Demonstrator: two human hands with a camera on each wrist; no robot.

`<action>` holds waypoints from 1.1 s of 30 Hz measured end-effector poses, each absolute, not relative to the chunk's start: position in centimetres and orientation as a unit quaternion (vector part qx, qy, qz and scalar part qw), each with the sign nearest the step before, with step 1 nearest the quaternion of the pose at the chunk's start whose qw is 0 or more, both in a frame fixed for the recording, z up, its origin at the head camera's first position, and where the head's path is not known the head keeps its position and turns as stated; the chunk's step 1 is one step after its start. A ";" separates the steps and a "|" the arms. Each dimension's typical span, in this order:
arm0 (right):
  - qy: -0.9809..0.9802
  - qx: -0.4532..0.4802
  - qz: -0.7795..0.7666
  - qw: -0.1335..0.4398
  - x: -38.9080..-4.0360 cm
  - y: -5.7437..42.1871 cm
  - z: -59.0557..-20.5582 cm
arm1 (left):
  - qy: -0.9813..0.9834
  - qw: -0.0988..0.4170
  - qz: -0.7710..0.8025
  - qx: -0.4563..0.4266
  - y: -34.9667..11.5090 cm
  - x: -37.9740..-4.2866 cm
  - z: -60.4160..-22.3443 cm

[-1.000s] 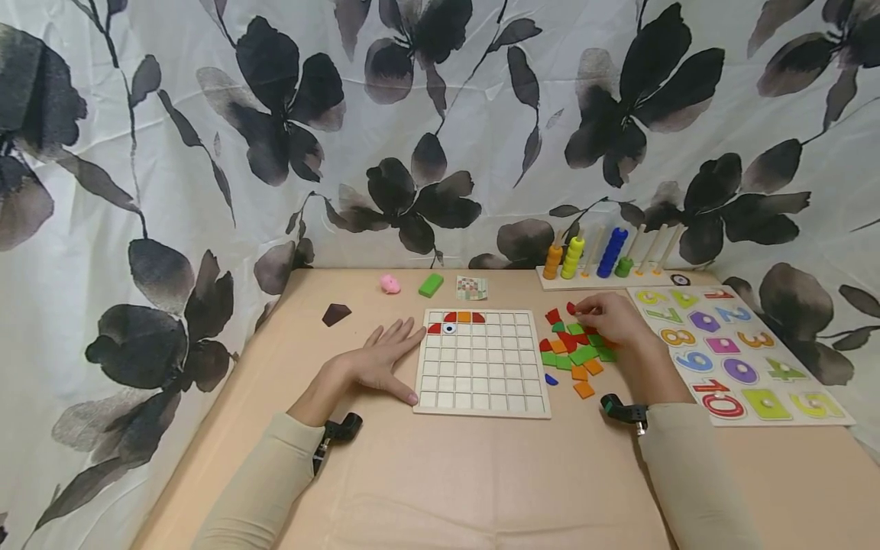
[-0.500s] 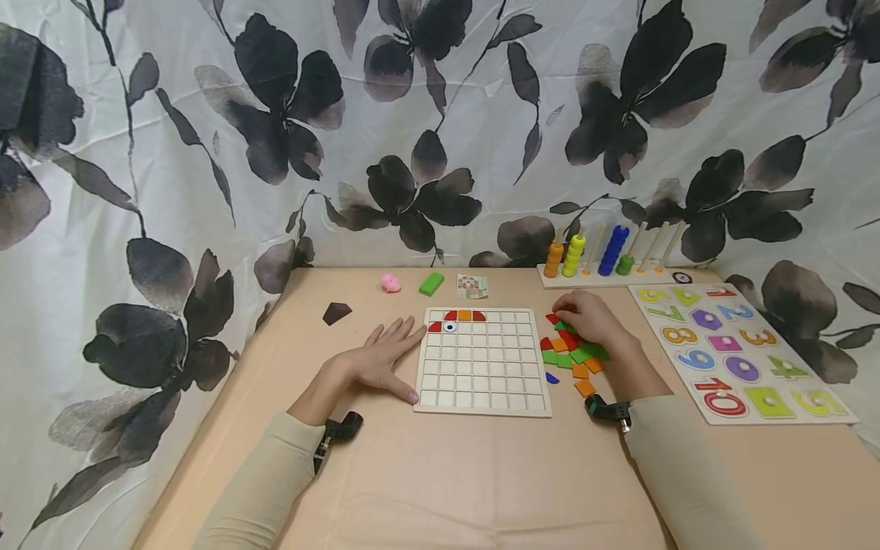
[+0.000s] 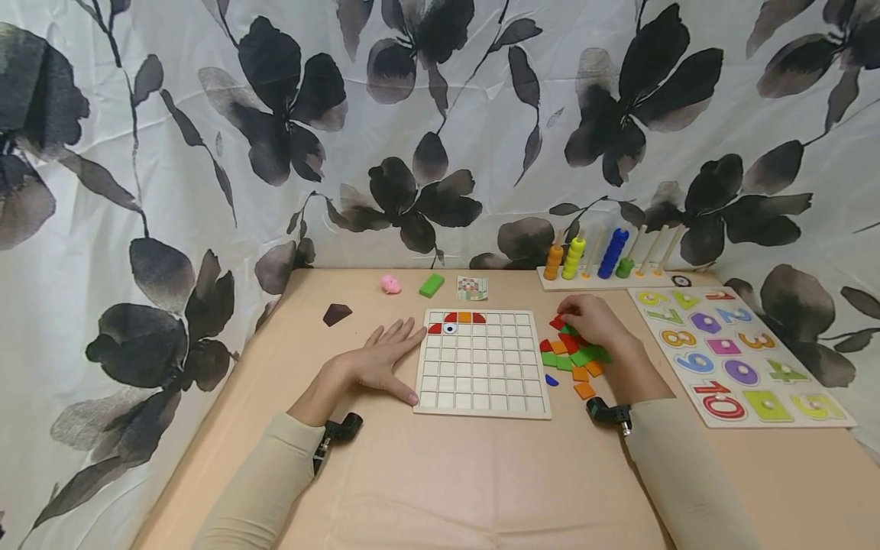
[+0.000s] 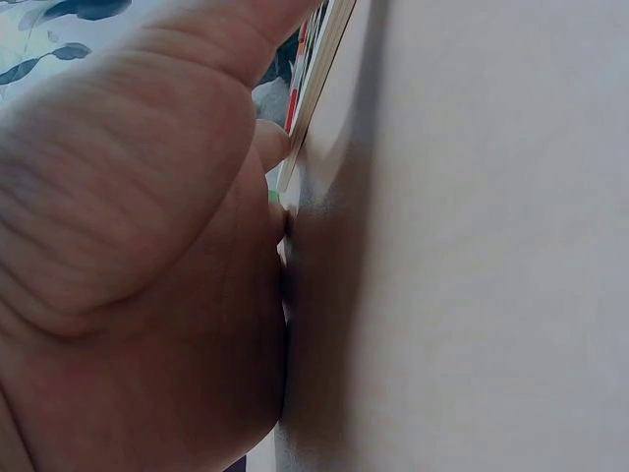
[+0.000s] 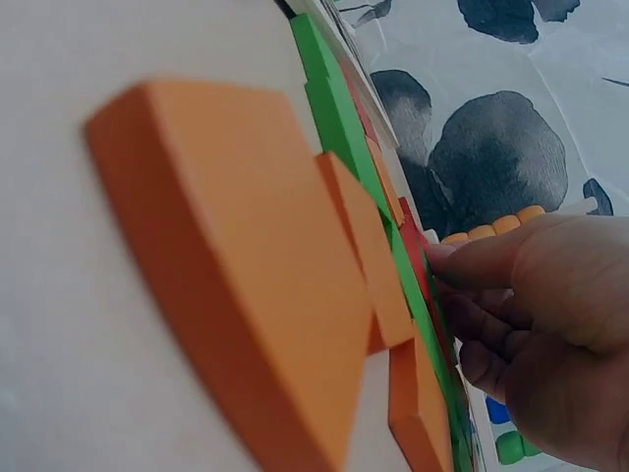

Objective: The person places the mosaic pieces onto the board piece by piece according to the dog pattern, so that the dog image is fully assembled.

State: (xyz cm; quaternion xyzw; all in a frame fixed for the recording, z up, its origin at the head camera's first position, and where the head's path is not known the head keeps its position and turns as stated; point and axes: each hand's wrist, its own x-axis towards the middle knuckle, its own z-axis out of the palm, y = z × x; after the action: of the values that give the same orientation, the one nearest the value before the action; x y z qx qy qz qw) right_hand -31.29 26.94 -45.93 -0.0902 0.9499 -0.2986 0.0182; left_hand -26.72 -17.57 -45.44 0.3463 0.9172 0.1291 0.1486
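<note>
Left hand (image 3: 381, 363): spread flat, left of centre, touching board. Board (image 3: 488, 373): centre, pale grid, red, orange and eye pieces at its upper left. Tiles (image 3: 583, 356): right of centre, red, green, orange, blue; partly hidden under right hand (image 3: 596, 319), fingers bent, grip on red unclear. Abacus (image 3: 612, 256): farther back, upper right.
</note>
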 end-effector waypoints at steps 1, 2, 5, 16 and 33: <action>0.949 -0.091 -0.302 0.017 -31.3 27.0 -45.9 | 0.917 0.149 0.129 0.346 -17.6 -26.7 -45.4; 0.948 -0.093 -0.303 0.014 -31.3 27.0 -45.9 | 0.917 0.149 0.129 0.346 -17.6 -26.7 -45.4; 0.944 -0.099 -0.315 0.000 -31.1 26.9 -45.5 | 0.917 0.149 0.129 0.347 -17.5 -26.7 -45.3; 0.882 -0.246 -0.402 0.020 -30.6 18.3 -41.4 | 0.918 0.152 0.134 0.342 -17.7 -26.7 -45.5; 0.889 -0.273 -0.360 0.072 -32.2 10.9 -44.1 | 0.916 0.154 0.135 0.345 -17.6 -26.7 -45.3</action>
State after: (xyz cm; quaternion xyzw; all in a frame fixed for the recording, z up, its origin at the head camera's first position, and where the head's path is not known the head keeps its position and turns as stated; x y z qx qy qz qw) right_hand -32.20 10.94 -44.06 -0.2730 0.8892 -0.3601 0.0718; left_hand -26.74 -17.56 -45.31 0.3447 0.9160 0.1352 0.1543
